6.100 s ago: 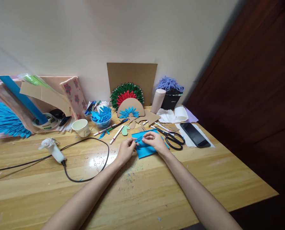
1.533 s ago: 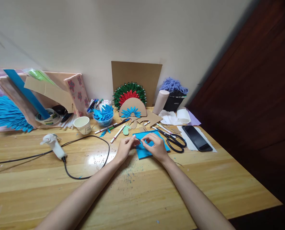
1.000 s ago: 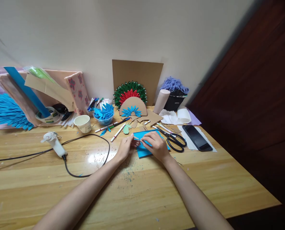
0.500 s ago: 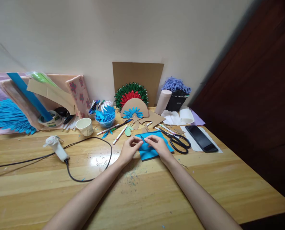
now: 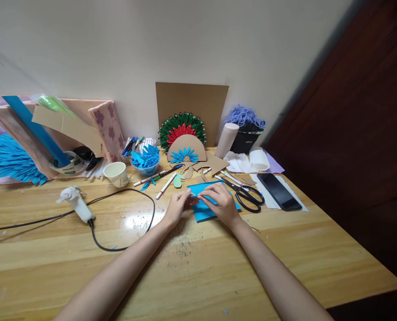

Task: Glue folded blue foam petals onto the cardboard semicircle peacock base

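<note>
The strip (image 5: 194,195) between left grip (image 5: 177,208) and right grip (image 5: 223,205) is too small to make out; both hide part of the sheet (image 5: 204,214). Cable (image 5: 47,221) and blue flower (image 5: 13,159) leave the left edge, forearms (image 5: 118,269) the bottom.

Blue sheet (image 5: 204,212) on wooden table (image 5: 185,285) (flecked)

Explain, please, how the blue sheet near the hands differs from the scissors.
The blue sheet is bright blue; the scissors are mostly black. The sheet is flat and wide, while the scissors have two loops at one end. The right hand hides part of the sheet, but no hand touches the scissors. Both lie on the table.
</note>
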`<action>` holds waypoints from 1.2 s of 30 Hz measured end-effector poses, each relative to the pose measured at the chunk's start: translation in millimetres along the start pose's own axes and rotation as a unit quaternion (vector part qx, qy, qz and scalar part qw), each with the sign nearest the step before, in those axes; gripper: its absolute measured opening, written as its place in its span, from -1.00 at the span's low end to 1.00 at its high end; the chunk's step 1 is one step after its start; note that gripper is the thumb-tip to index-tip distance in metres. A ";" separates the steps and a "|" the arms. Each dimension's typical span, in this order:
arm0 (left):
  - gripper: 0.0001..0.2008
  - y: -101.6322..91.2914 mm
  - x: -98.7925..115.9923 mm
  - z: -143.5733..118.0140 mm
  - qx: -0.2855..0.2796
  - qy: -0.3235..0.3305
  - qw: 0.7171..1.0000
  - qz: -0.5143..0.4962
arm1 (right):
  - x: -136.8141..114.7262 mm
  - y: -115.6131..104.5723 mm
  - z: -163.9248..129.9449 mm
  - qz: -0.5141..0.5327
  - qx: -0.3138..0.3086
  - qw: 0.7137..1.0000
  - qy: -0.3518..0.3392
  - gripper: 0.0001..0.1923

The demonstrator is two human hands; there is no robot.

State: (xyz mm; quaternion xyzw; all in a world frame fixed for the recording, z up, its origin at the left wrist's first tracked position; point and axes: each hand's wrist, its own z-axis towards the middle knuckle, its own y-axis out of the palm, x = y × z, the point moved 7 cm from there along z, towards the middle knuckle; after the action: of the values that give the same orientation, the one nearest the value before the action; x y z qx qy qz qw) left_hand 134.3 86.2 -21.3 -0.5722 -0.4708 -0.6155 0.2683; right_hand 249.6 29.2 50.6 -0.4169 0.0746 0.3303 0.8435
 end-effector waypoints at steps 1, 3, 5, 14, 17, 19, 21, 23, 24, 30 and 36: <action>-0.63 -1.0 -0.7 0.4 0.005 0.000 1.000 -0.006 | -0.7 1.2 -0.5 -0.012 -0.006 1.000 -0.011 -0.86; -0.66 -1.3 -0.7 1.0 0.003 0.010 1.000 0.001 | -0.8 3.5 -1.1 -0.029 -0.015 0.999 -0.025 -0.85; -0.69 -0.5 0.5 1.1 -0.007 0.025 0.999 0.023 | -0.5 4.9 -1.3 -0.037 -0.020 0.999 -0.032 -0.85; -0.75 -0.1 3.4 0.9 -0.006 0.042 0.997 0.071 | 14.0 11.2 -1.1 0.127 -0.016 0.986 0.110 -0.89; -0.75 -0.6 4.4 0.4 -0.004 0.040 0.997 0.069 | 24.0 20.2 -5.5 0.215 -0.020 0.958 0.190 -0.85; -0.75 -0.6 5.6 -0.5 -0.005 0.042 0.996 0.074 | 29.5 26.1 -8.8 0.261 -0.024 0.936 0.234 -0.81; -0.74 -0.1 6.9 -1.4 -0.008 0.046 0.996 0.081 | 33.0 29.6 -10.8 0.299 -0.020 0.918 0.261 -0.79; -0.74 0.8 8.1 -2.2 -0.011 0.050 0.995 0.086 | 34.9 30.7 -11.2 0.324 -0.011 0.907 0.271 -0.77; -0.73 1.4 8.4 -2.3 -0.013 0.051 0.995 0.089 | 35.5 31.2 -11.1 0.332 -0.010 0.903 0.272 -0.77; -0.73 2.7 5.7 -0.8 -0.012 0.044 0.994 0.103 | 40.7 32.2 -11.6 0.330 -0.002 0.899 0.287 -0.79; -0.74 1.7 1.9 -1.5 -0.002 0.039 0.993 0.107 | 41.7 30.0 -11.4 0.308 -0.002 0.905 0.295 -0.81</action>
State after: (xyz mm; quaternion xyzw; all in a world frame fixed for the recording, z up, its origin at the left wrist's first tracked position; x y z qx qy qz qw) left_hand 134.7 84.5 -18.8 -0.5957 -0.3947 -0.6059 0.3496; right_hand 264.9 54.3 6.9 -0.4535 0.4438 0.4360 0.6382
